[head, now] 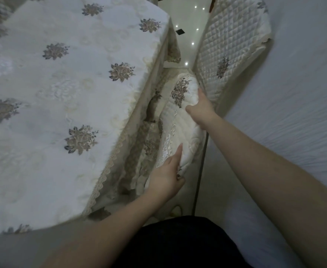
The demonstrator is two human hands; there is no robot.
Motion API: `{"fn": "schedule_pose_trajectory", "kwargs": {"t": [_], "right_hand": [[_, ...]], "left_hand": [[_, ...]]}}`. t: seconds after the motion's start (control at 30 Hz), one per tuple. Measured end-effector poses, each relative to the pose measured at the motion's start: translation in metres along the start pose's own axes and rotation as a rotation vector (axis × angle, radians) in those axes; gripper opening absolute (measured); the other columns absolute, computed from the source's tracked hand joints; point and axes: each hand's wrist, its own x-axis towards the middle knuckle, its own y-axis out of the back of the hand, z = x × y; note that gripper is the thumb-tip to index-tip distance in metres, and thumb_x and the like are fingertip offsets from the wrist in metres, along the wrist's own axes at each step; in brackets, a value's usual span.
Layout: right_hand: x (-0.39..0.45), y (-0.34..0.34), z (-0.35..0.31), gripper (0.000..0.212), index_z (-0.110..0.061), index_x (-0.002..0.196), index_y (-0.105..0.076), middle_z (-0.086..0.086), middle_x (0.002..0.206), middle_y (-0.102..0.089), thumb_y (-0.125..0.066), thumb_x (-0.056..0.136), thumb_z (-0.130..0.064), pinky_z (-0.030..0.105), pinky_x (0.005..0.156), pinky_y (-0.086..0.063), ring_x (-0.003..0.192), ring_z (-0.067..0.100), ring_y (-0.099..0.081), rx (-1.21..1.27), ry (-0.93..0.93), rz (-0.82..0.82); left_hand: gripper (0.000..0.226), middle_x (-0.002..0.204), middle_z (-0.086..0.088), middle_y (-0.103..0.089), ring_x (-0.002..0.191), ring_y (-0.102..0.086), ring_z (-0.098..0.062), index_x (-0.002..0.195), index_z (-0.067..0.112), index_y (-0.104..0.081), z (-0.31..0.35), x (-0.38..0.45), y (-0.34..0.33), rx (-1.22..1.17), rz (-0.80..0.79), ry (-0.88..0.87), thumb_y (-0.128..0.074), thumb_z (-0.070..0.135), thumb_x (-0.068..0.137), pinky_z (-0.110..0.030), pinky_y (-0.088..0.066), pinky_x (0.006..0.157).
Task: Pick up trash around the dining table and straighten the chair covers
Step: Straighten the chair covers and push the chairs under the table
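A cream quilted chair cover (180,120) with brown embroidered flowers lies over the top of a chair back, squeezed between the dining table and the wall. My left hand (167,176) grips its near end, fingers wrapped under the edge. My right hand (201,108) clasps its far end, near the flower pattern. Beyond it stands a second chair (230,53) in a matching quilted cover.
The dining table (62,105) fills the left, under a white flowered cloth with a lace edge hanging close to the chair. A white wall (303,93) runs along the right. A glossy white floor (186,22) shows in the narrow gap ahead. A dark cord (199,171) hangs beside the chair.
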Motion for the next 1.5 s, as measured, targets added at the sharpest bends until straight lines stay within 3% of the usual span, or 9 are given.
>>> {"fn": "schedule_pose_trajectory", "kwargs": {"t": [0.2, 0.33, 0.57, 0.83, 1.0, 1.23, 1.37, 1.5], "right_hand": [[-0.009, -0.009, 0.001, 0.086, -0.034, 0.147, -0.025, 0.005, 0.129, -0.057, -0.061, 0.069, -0.032, 0.042, 0.094, -0.049, 0.111, 0.030, -0.056, 0.048, -0.033, 0.030], [-0.009, -0.007, 0.001, 0.087, -0.030, 0.146, -0.028, 0.006, 0.130, -0.057, -0.063, 0.067, -0.034, 0.040, 0.098, -0.047, 0.114, 0.030, -0.055, 0.017, -0.020, 0.081], [-0.009, -0.003, 0.002, 0.075, -0.025, 0.144, -0.031, 0.006, 0.130, -0.056, -0.064, 0.077, -0.027, 0.029, 0.090, -0.041, 0.115, 0.030, -0.054, -0.031, 0.009, 0.113], [-0.012, -0.003, 0.000, 0.074, -0.025, 0.143, -0.033, 0.004, 0.133, -0.054, -0.064, 0.076, -0.025, 0.030, 0.095, -0.041, 0.118, 0.028, -0.053, 0.010, 0.020, 0.092], [-0.016, -0.001, -0.002, 0.077, -0.025, 0.144, -0.032, 0.006, 0.135, -0.052, -0.064, 0.074, -0.025, 0.038, 0.100, -0.044, 0.119, 0.029, -0.052, 0.025, 0.018, 0.063], [-0.023, -0.003, -0.007, 0.065, -0.018, 0.138, -0.040, 0.009, 0.128, -0.056, -0.061, 0.076, -0.021, 0.032, 0.094, -0.044, 0.114, 0.030, -0.054, -0.024, 0.055, 0.043], [-0.025, -0.006, 0.002, 0.084, -0.023, 0.145, -0.031, 0.009, 0.130, -0.056, -0.059, 0.066, -0.036, 0.038, 0.097, -0.046, 0.116, 0.031, -0.054, -0.052, 0.023, 0.019], [-0.033, -0.008, 0.008, 0.078, -0.025, 0.147, -0.026, 0.010, 0.137, -0.050, -0.058, 0.076, -0.032, 0.033, 0.096, -0.040, 0.122, 0.033, -0.049, -0.087, 0.029, 0.020]], "left_hand": [[0.101, 0.135, 0.006, -0.047, 0.094, -0.060, -0.027, 0.149, 0.043, 0.007, -0.011, -0.008, 0.008, -0.010, -0.064, -0.015, -0.061, 0.030, 0.075, -0.032, -0.048, 0.073], [0.101, 0.138, 0.003, -0.044, 0.087, -0.061, -0.028, 0.149, 0.040, 0.010, -0.008, -0.004, 0.008, 0.029, -0.090, -0.026, -0.059, 0.032, 0.077, -0.034, -0.048, 0.067], [0.100, 0.147, 0.007, -0.038, 0.102, -0.060, -0.028, 0.149, 0.044, 0.008, -0.003, -0.003, 0.011, -0.015, -0.098, 0.011, -0.060, 0.030, 0.077, -0.030, -0.043, 0.068], [0.101, 0.146, 0.006, -0.040, 0.101, -0.061, -0.029, 0.148, 0.046, 0.008, -0.003, -0.002, 0.014, 0.007, -0.126, 0.016, -0.061, 0.032, 0.075, -0.032, -0.047, 0.071], [0.096, 0.147, 0.001, -0.036, 0.100, -0.060, -0.031, 0.151, 0.035, 0.007, 0.002, -0.014, 0.009, 0.038, -0.103, 0.019, -0.058, 0.022, 0.081, -0.032, -0.041, 0.065], [0.098, 0.120, -0.008, -0.056, 0.089, -0.059, -0.034, 0.151, 0.033, 0.008, 0.002, -0.022, 0.017, 0.101, -0.107, 0.033, -0.057, 0.017, 0.080, -0.033, -0.037, 0.061], [0.097, 0.114, -0.008, -0.057, 0.083, -0.058, -0.034, 0.150, 0.034, 0.009, -0.002, -0.033, 0.015, 0.136, -0.098, 0.038, -0.056, 0.018, 0.080, -0.034, -0.038, 0.059], [0.094, 0.115, -0.008, -0.056, 0.086, -0.059, -0.037, 0.151, 0.034, 0.009, -0.003, -0.043, 0.015, 0.177, -0.094, 0.048, -0.055, 0.019, 0.083, -0.035, -0.037, 0.060]]}}
